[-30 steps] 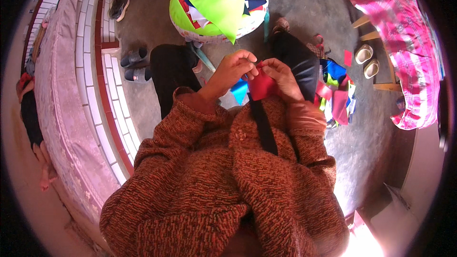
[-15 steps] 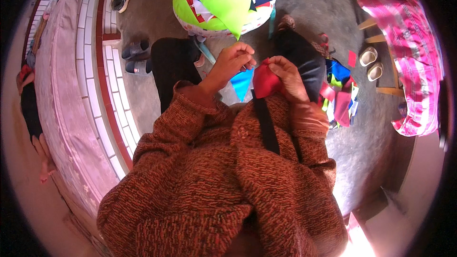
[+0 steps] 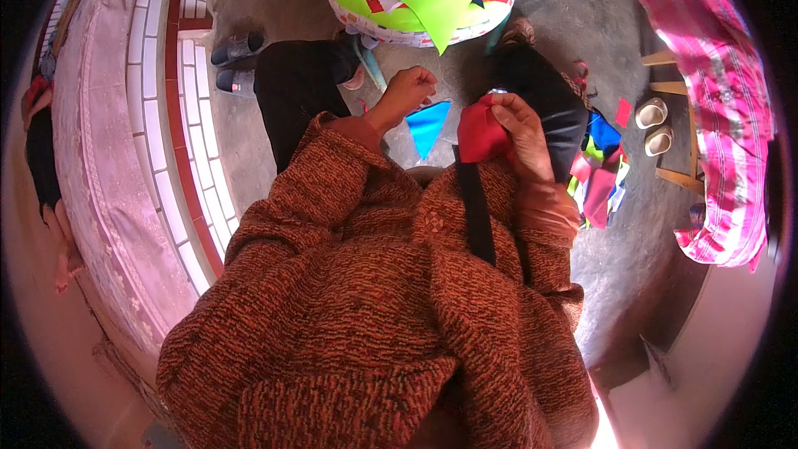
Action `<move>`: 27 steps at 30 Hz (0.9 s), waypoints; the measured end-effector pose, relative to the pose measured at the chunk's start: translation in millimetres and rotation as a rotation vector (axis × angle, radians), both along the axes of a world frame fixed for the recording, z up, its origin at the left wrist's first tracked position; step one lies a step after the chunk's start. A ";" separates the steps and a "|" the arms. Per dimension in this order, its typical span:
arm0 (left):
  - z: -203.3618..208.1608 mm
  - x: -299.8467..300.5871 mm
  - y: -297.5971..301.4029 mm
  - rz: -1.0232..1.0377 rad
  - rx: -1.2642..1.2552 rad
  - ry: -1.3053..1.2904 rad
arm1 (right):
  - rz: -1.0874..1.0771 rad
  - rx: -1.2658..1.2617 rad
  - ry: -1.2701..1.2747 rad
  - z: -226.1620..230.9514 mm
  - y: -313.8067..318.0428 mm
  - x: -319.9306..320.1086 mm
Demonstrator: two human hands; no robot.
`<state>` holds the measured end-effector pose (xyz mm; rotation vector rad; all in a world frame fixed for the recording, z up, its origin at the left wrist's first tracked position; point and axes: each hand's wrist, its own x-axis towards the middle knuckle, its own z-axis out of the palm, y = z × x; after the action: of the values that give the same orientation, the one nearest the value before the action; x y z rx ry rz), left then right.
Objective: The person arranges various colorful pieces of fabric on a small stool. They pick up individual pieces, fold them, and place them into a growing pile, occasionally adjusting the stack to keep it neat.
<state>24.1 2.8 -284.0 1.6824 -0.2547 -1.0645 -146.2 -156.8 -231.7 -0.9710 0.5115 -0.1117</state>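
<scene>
Left hand is a closed fist, likely pinching a thread; can't tell for sure. Blue triangle flag hangs between the hands, thin and flat. Right hand grips the bunched red cloth, soft and matte. Best to keep tension even and pull straight.

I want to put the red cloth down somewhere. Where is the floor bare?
Bare concrete floor lies between the basket of bright fabric and the pink striped cloth, and more below the pile of coloured pieces. It is crowded by that pile and by the dark shoes.
</scene>
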 end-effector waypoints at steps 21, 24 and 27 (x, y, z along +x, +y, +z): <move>-148.3 18.9 25.9 -0.125 0.418 -0.224 | 0.084 -0.063 0.161 1.5 -5.4 16.1; -160.2 13.8 25.3 -0.078 0.467 -0.167 | 0.089 -0.033 0.194 3.3 -4.0 21.7; -170.5 9.9 24.5 -0.121 0.497 -0.163 | 0.074 0.006 0.272 11.3 -1.1 28.6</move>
<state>34.0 27.3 -454.5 2.2285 -0.2085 -1.1437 -117.6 -157.9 -220.4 -1.0035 0.7237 0.0903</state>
